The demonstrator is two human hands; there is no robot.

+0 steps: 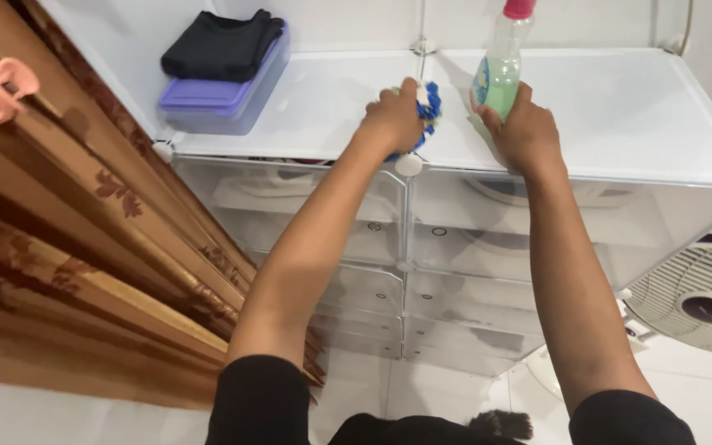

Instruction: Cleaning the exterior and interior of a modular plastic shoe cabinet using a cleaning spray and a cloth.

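My left hand [393,119] grips a blue-white cloth [427,105] on the cabinet top [620,107], while my right hand [525,132] clasps the upright spray bottle [500,70] just beside it.

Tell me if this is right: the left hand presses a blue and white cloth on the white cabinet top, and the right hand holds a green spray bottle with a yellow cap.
Not quite. In the head view the spray bottle held by the right hand has a pink cap, not yellow. The rest holds: the left hand presses the blue and white cloth on the white cabinet top.

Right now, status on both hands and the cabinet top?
Left hand pressing blue-white cloth on cabinet top. Right hand gripping green spray bottle. Purple box far left, clear.
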